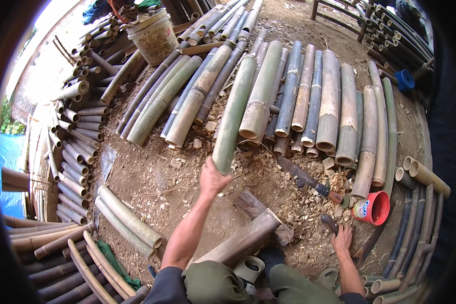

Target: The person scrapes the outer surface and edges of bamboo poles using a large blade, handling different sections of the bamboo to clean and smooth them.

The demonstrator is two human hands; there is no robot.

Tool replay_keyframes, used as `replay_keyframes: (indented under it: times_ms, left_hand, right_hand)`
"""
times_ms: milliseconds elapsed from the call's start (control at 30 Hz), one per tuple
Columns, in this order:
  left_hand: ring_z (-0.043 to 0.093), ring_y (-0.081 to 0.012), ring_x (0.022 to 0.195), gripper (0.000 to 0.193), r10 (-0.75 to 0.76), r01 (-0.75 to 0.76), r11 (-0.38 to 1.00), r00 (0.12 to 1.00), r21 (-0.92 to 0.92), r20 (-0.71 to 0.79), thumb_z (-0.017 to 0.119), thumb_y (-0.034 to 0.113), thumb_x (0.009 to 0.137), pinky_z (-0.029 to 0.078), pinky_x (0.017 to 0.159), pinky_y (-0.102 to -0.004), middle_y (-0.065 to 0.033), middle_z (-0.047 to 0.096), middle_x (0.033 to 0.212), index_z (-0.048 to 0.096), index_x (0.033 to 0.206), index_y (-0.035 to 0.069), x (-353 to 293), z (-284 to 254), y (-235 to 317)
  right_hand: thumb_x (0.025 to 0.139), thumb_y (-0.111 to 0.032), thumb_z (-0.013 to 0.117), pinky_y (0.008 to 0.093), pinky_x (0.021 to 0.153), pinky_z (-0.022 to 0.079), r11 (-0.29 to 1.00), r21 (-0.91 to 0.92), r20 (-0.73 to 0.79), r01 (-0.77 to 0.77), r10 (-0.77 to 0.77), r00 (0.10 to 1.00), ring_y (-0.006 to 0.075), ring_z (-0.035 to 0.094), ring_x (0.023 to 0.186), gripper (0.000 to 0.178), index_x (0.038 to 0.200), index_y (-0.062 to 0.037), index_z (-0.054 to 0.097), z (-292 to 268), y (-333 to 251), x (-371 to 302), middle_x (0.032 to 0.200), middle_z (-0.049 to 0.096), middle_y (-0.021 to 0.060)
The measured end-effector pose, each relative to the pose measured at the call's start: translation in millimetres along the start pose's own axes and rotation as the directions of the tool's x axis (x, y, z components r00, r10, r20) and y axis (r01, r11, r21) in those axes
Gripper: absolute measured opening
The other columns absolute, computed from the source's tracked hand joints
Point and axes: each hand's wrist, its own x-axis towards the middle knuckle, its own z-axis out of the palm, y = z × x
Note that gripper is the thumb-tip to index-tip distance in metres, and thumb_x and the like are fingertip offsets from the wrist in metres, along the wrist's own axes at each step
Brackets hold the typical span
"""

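Note:
My left hand (214, 178) is closed round the near end of a green bamboo pole (234, 119), which slants away from me over the row of cut poles. At the lower right, my right hand (342, 238) is closed at a dark, curved tool handle (329, 223); the rest of that tool is hard to make out. A machete (304, 177) with a dark blade and wrapped handle lies on the ground ahead of it. Between my legs and the left forearm rests a thick brown bamboo piece (240, 238), its far end against a wooden block (261, 213).
Cut bamboo poles (329, 96) lie side by side across the far ground. A red-rimmed bucket (371, 209) lies tipped near my right hand. Bamboo stacks (81, 152) line the left, with a dirty pail (153, 38) behind. Wood chips (309, 218) litter the soil. Two poles (129, 218) lie left.

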Motion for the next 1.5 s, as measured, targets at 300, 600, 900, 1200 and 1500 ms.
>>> replay_keyframes:
  times_ms: [300, 600, 900, 1200, 1500]
  left_hand:
    - [0.048, -0.0414, 0.127, 0.07, 0.058, 0.075, 0.935, 0.932, 0.346, -0.357, 0.065, 0.025, 0.082, 0.043, 0.108, -0.0501, -0.0268, 0.043, 0.144, 0.044, 0.142, -0.004, 73.6, -47.6, -71.4]
    - [0.048, -0.0433, 0.132, 0.097, 0.219, -0.281, 0.951, 0.906, 0.129, 0.362, 0.076, 0.061, 0.077, 0.041, 0.11, -0.0504, -0.0321, 0.05, 0.138, 0.046, 0.142, -0.003, -113.8, -10.0, -122.1]
    - [0.05, -0.0425, 0.128, 0.09, 0.164, -0.206, 0.964, 0.958, 0.167, 0.236, 0.075, 0.059, 0.081, 0.042, 0.108, -0.0471, -0.0291, 0.05, 0.137, 0.046, 0.141, -0.002, -198.7, -1.3, -194.9]
    - [0.046, -0.0416, 0.132, 0.113, 0.145, -0.259, 0.948, 0.871, 0.187, 0.47, 0.082, 0.065, 0.064, 0.042, 0.108, -0.0499, -0.0243, 0.048, 0.14, 0.039, 0.147, 0.002, -193.6, -6.7, -103.8]
    - [0.06, -0.0393, 0.112, 0.1, 0.092, -0.165, 0.954, 0.956, 0.25, 0.278, 0.086, 0.038, 0.06, 0.047, 0.098, -0.0509, -0.0194, 0.059, 0.123, 0.043, 0.144, 0.007, -281.2, 4.1, -162.8]
  right_hand:
    - [0.071, -0.006, 0.073, 0.0495, 0.109, 0.037, 0.981, 0.169, -0.13, 0.098, -0.076, 0.989, 0.0414, 0.043, 0.128, 0.069, 0.136, -0.0007, 0.048, -40.0, -60.2, 39.3, 0.132, 0.046, 0.0226]
    - [0.079, -0.016, 0.067, 0.0487, 0.102, 0.044, 0.919, 0.048, -0.086, 0.391, -0.386, 0.918, 0.038, 0.05, 0.121, 0.051, 0.127, 0.0007, 0.058, -46.3, -143.5, 164.3, 0.125, 0.058, 0.0199]
    - [0.079, -0.013, 0.063, 0.0465, 0.095, 0.045, 0.918, -0.148, -0.205, 0.369, -0.393, 0.896, 0.0352, 0.053, 0.116, 0.032, 0.108, -0.0001, 0.064, -12.9, -143.1, 168.5, 0.115, 0.06, 0.017]
    - [0.079, -0.031, 0.071, 0.0516, 0.082, 0.052, 0.976, 0.214, 0.096, 0.048, -0.07, 0.993, 0.0431, 0.065, 0.095, 0.05, 0.117, -0.005, 0.052, -114.5, -160.8, 101.6, 0.105, 0.064, 0.0205]
    - [0.09, -0.036, 0.066, 0.0468, 0.08, 0.05, 0.858, 0.499, -0.199, 0.123, -0.025, 0.98, 0.0401, 0.063, 0.09, 0.04, 0.109, -0.0016, 0.059, -109.5, -143.8, 4.3, 0.099, 0.065, 0.0191]
